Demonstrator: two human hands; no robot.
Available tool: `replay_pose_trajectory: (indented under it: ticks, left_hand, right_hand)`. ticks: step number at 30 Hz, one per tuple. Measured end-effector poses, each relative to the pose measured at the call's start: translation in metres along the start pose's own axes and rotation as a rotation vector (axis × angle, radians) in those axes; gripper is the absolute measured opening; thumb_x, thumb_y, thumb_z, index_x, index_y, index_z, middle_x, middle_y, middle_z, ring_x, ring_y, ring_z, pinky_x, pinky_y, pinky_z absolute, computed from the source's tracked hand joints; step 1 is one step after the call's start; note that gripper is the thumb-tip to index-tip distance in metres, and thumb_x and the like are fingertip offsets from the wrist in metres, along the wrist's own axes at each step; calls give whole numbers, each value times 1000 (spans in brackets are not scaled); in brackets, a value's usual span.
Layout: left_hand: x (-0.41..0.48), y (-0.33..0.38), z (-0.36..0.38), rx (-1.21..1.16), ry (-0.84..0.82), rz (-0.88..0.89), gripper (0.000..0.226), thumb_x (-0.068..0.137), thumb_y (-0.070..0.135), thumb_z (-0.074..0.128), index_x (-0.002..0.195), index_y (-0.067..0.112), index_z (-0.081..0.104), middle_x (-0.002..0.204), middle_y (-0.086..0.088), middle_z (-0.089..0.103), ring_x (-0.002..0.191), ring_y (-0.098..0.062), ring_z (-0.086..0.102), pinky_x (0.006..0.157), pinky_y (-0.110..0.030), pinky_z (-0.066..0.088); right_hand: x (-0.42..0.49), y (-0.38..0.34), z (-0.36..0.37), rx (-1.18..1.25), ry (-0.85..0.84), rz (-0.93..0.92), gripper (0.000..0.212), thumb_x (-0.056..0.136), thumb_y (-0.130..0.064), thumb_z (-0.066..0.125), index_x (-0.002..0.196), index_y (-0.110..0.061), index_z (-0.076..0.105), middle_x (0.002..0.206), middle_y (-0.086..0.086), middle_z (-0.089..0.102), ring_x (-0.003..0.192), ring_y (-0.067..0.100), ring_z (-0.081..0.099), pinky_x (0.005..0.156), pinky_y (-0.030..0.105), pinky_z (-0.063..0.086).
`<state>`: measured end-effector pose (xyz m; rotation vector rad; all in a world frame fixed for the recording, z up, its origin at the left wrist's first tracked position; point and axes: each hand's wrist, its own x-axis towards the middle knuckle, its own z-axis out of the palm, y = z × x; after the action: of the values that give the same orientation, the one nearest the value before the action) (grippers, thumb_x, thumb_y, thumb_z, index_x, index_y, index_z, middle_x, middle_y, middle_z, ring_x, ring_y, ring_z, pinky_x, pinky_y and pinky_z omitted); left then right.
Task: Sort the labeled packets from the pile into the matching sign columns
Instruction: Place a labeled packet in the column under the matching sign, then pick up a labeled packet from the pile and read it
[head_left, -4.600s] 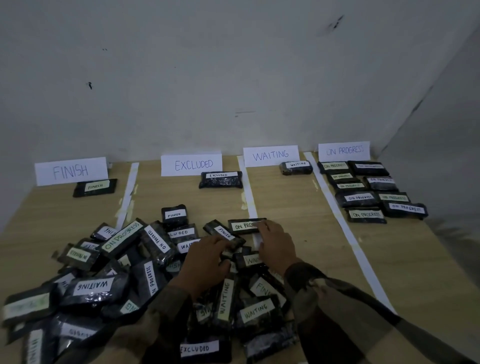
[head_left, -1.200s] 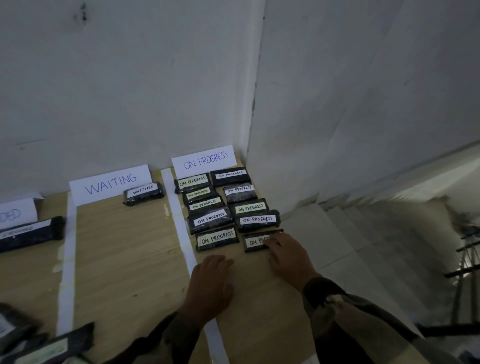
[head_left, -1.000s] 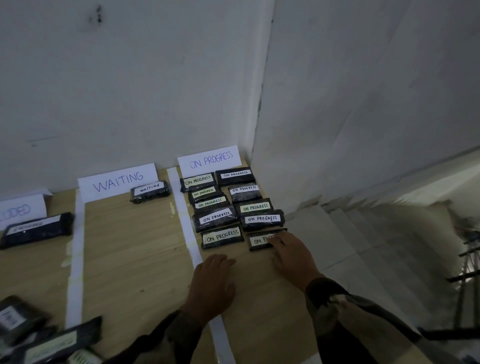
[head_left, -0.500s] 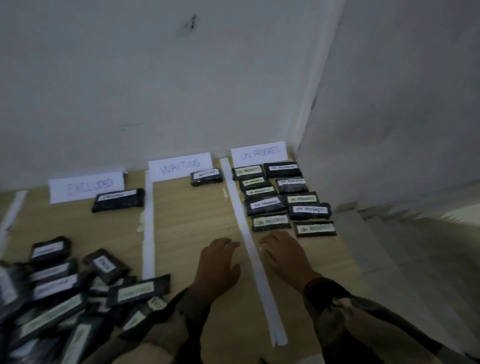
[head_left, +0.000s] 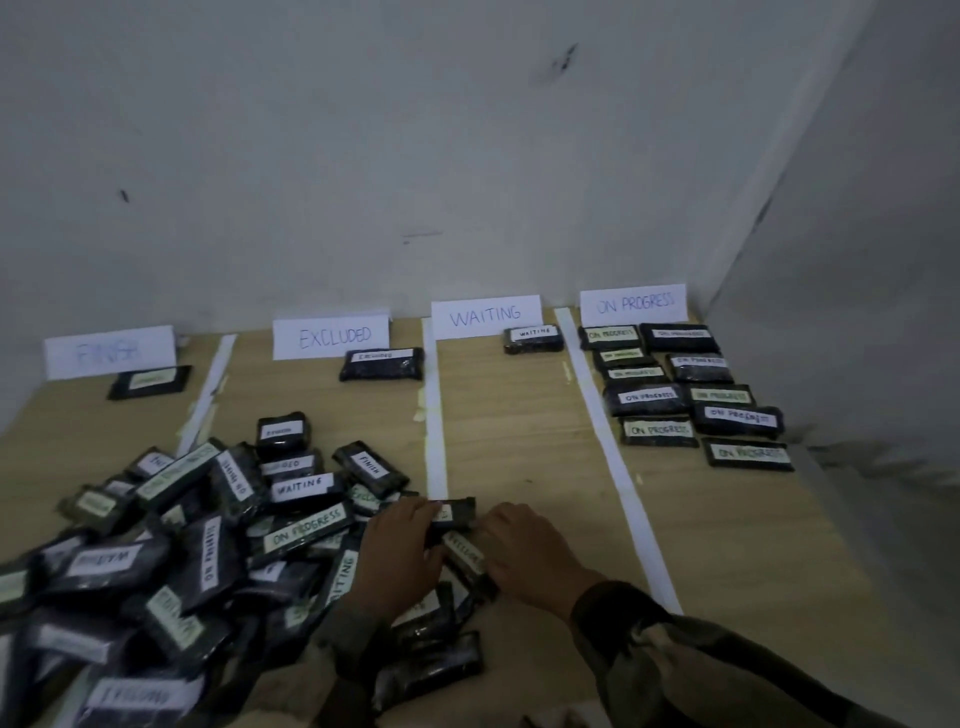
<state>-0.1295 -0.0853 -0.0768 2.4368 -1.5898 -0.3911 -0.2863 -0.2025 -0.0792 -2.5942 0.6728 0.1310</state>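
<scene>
A pile of black packets (head_left: 218, 551) with white labels covers the table's near left. My left hand (head_left: 402, 551) lies on the pile's right edge, its fingers resting over the left end of a black packet (head_left: 457, 512) whose label is mostly hidden. My right hand (head_left: 524, 551) is just to the right, fingertips touching a packet labelled EXCLUDED (head_left: 465, 555). At the back stand the signs FINISH (head_left: 109, 352), EXCLUDED (head_left: 332, 336), WAITING (head_left: 485, 316) and ON PROGRESS (head_left: 634, 304). Several packets (head_left: 685, 395) fill the ON PROGRESS column.
White tape strips (head_left: 613, 447) divide the wooden table (head_left: 519, 426) into columns. One packet lies under each of FINISH (head_left: 150, 382), EXCLUDED (head_left: 382, 364) and WAITING (head_left: 534, 340). White walls close the back and right; the table's right edge drops off past the ON PROGRESS column.
My right hand let go of an ON PROGRESS packet at the front of that column. Both hands then moved left, back to the pile, and the view swung left with them.
</scene>
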Motion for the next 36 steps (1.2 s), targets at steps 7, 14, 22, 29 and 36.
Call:
replay_pose_trajectory:
  ticks: [7,14,22,29,36]
  left_hand:
    - [-13,-26,-12,-25,-101,52,60,84,39,41,139,15,43,143,-7,41,129,-27,40,108,-36,34]
    - [-9,-40,-18,-65,-108,149,55,85,33,39,136,15,47,138,-6,47,128,-25,41,107,-33,33]
    - [4,-47,-25,-70,-146,195,52,92,28,47,142,21,35,144,-1,38,131,-20,33,109,-32,29]
    - [17,-53,-30,10,-36,206,59,86,27,54,141,19,34,145,-1,36,133,-21,31,110,-33,27]
    - [29,-53,-27,-64,60,299,56,78,33,66,129,13,53,122,-7,60,112,-28,55,95,-45,44]
  right_hand:
    - [16,-31,18,96,25,106,57,95,-27,47,147,-21,26,154,3,24,139,24,25,109,36,30]
    - [43,-40,26,40,-12,132,57,98,-21,40,151,-24,16,157,1,18,144,24,13,114,41,22]
    - [58,-43,23,-7,113,192,41,88,-30,55,127,-21,52,121,6,47,109,27,47,85,35,42]
    - [41,-42,10,-81,251,134,31,84,-30,59,112,-19,54,111,1,54,101,22,51,68,34,44]
    - [28,-35,-7,-116,313,188,37,79,-27,65,114,-17,58,112,5,55,99,23,53,69,32,43]
